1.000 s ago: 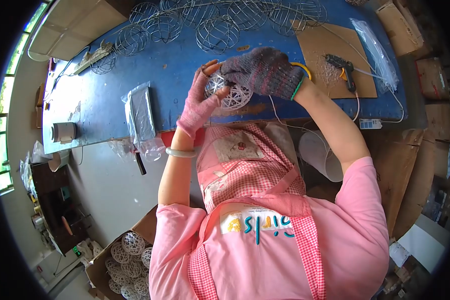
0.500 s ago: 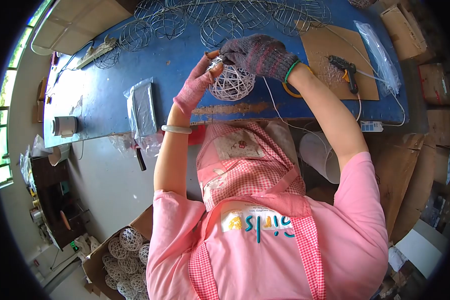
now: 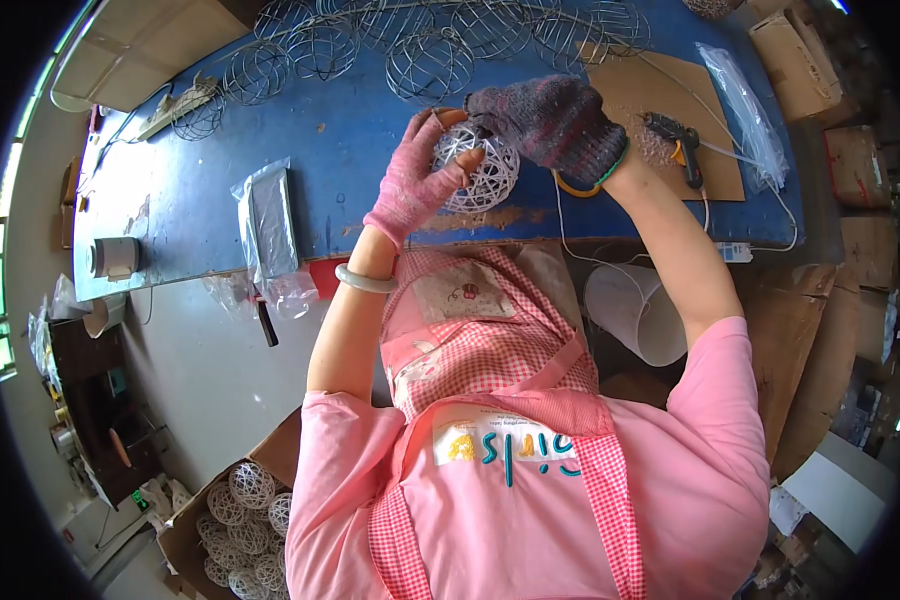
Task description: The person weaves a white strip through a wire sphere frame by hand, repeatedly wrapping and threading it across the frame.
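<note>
A white woven wire-like ball [image 3: 484, 178] is held just above the front of the blue table. My left hand [image 3: 422, 180], in a pink glove with bare fingertips, grips the ball's left side with thumb and fingers. My right hand [image 3: 550, 122], in a dark grey knitted glove, is closed at the ball's top right; its fingertips are partly hidden, and whether it pinches a strand there I cannot make out.
Wire frames [image 3: 430, 65] line the back of the blue table [image 3: 350, 150]. A glue gun [image 3: 682, 145] lies on cardboard [image 3: 620, 95] at right. A plastic-wrapped packet [image 3: 267, 220] lies left, a box of white balls [image 3: 253, 485] stands lower left, and a white bin [image 3: 635, 315] stands below the table.
Both hands and the ball have shifted slightly right in view. My left hand now wraps further over the ball's near side, and my right hand has turned slightly. The camera view has shifted a little.
</note>
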A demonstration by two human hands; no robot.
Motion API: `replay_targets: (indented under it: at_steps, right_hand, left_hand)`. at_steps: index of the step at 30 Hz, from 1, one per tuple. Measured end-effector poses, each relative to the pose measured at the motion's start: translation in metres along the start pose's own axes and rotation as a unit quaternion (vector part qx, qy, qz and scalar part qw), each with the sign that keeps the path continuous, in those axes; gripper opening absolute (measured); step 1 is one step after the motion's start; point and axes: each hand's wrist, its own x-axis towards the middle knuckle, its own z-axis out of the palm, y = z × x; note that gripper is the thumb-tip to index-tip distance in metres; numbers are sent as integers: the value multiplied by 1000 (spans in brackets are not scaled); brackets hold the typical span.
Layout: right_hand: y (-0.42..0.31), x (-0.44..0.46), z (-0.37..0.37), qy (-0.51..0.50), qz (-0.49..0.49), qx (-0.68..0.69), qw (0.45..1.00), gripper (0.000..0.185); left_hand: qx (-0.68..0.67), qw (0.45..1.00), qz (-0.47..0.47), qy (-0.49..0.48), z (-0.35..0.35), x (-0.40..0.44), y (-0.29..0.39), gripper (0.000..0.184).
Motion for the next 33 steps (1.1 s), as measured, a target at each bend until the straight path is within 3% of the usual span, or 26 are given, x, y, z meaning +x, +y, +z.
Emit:
replay_targets:
  at_steps: [2,5,8,10,15,21,24,26,33]
  right_hand:
    - [2,-2,-3,-40,38,-5,998,18]
    - [6,-4,-4,-16,64,52,996,17]
    - [7,-2,-5,-48,75,51,995,19]
    - [14,-3,2,-41,72,66,994,19]
    - [10,-1,-1,-18,77,95,992,19]
    - [2,4,-5,0,54,33,998,16]
    - [-2,13,-3,-90,80,-16,993,20]
    - [-10,20,-11,-176,154,-19,972,21]
    - [-15,9,-13,-187,200,-25,961,22]
  left_hand:
    - [55,998,29,1,1,1,4,56]
    - [61,998,25,-8,1,-2,12,57]
    - [-28,999,-29,-18,2,-5,21,60]
    - [58,998,37,-8,-1,-5,15,60]
    - [48,998,38,0,0,-9,13,59]
    - [72,996,47,0,2,-10,11,60]
    - [73,996,48,-6,1,-9,8,61]
    - [77,996,52,-5,0,-10,6,61]
    - [41,999,34,-3,-3,-6,7,55]
